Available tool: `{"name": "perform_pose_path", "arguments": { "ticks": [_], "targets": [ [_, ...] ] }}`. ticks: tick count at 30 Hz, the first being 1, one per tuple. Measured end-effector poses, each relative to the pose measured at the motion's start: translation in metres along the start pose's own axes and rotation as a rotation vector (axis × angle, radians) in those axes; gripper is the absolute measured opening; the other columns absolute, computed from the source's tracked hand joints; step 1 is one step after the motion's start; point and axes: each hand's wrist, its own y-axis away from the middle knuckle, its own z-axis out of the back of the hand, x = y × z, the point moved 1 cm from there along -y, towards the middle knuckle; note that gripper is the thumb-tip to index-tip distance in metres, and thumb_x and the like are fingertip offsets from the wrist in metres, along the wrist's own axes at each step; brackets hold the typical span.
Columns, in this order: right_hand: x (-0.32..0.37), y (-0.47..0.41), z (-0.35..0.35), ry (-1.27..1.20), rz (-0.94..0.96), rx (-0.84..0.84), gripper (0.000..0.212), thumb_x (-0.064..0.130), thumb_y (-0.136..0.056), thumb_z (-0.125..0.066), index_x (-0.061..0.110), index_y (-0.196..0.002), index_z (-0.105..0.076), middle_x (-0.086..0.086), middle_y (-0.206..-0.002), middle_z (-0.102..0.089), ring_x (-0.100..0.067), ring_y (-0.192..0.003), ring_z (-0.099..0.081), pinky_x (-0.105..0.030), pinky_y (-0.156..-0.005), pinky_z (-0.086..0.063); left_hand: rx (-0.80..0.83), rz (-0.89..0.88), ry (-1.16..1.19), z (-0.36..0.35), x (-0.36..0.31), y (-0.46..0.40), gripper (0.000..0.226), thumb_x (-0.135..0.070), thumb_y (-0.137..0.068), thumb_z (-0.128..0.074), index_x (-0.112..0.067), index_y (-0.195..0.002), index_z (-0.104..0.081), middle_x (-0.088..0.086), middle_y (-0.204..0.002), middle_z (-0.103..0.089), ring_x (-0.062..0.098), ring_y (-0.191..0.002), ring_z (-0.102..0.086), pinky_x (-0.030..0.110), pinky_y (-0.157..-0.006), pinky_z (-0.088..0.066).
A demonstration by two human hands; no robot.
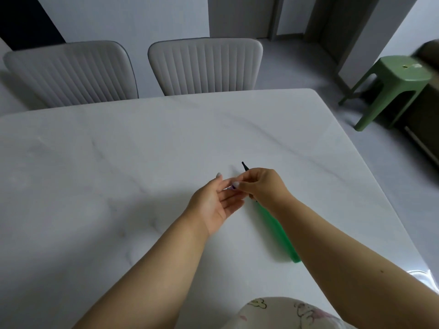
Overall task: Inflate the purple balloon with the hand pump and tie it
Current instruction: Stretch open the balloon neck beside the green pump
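Purple balloon [231, 187], barely visible, sits pinched between the right hand [262, 184] fingertips and the relaxed, open-fingered left hand [217, 204], above the green hand pump [276, 227] lying on the marble table [118, 162]. Such a slight pinch could let it slip before its neck reaches the pump's black nozzle [244, 166].

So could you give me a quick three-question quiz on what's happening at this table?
1. True or false: the green pump lies on the white table.
2. Which is beside the table on the right: A) a green stool, B) a red bucket, C) a bicycle?
3. Fill in: the right hand pinches a small ____ balloon against the left hand.

Key: 1 true; 2 A; 3 purple. The balloon is mostly hidden between the fingers, not yet inflated.
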Motion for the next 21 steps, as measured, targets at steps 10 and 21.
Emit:
{"name": "perform_pose_path", "arguments": {
  "ticks": [10, 21],
  "targets": [
    [-0.062, -0.017, 0.019, 0.77, -0.295, -0.245, 0.06, 0.046, -0.077, -0.063, 0.012, -0.124, -0.045, -0.008, -0.122, -0.051, -0.027, -0.116, -0.046, -0.036, -0.088, -0.041, -0.248, -0.008, 0.198, 0.006, -0.01, -0.011, 0.011, -0.011, -0.095, -0.058, -0.004, -0.088, -0.064, 0.01, -0.07, -0.073, 0.018, -0.073, -0.067, 0.029, -0.068, -0.057],
    [-0.036, -0.002, 0.0, 0.512, -0.127, -0.05, 0.037, 0.05, -0.078, -0.063, 0.022, -0.102, -0.055, 0.001, -0.09, -0.062, -0.018, -0.078, -0.059, -0.029, -0.062, -0.042, -0.275, 0.017, 0.317, 0.025, -0.035, -0.034, 0.013, -0.003, -0.094, -0.054, -0.009, -0.086, -0.062, 0.006, -0.088, -0.068, 0.016, -0.083, -0.064, 0.028, -0.071, -0.053]
  ]
}}
